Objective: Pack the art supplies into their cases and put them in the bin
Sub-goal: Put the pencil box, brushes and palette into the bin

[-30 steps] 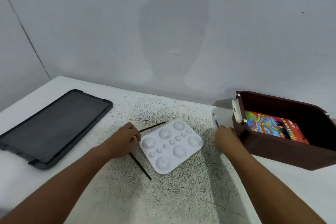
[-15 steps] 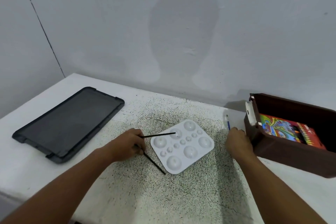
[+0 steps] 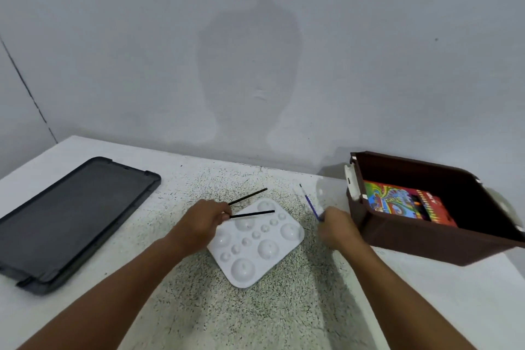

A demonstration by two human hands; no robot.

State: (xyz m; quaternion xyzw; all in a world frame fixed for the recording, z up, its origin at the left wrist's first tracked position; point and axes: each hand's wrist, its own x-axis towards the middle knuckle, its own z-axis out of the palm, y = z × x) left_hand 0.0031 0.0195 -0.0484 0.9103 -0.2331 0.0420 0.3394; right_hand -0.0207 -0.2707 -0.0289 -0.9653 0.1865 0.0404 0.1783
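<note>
My left hand (image 3: 203, 220) pinches two thin black brushes (image 3: 251, 214) whose free ends fan out over the upper left of a white paint palette (image 3: 257, 247). The palette lies flat on the speckled table, between my hands. My right hand (image 3: 336, 229) grips a blue-handled brush (image 3: 309, 203) that points up and to the left. A brown bin (image 3: 426, 239) stands at the right, close to my right hand, with a colourful box (image 3: 403, 203) lying inside it.
A black flat case lid (image 3: 71, 216) lies at the left of the table (image 3: 284, 307). A white handle (image 3: 350, 182) sits on the bin's near left wall. A plain wall rises behind the table's far edge.
My left hand gathered both black brushes and raised them so they point right over the palette. My right hand closed on the blue brush and lifted its tip off the table.
</note>
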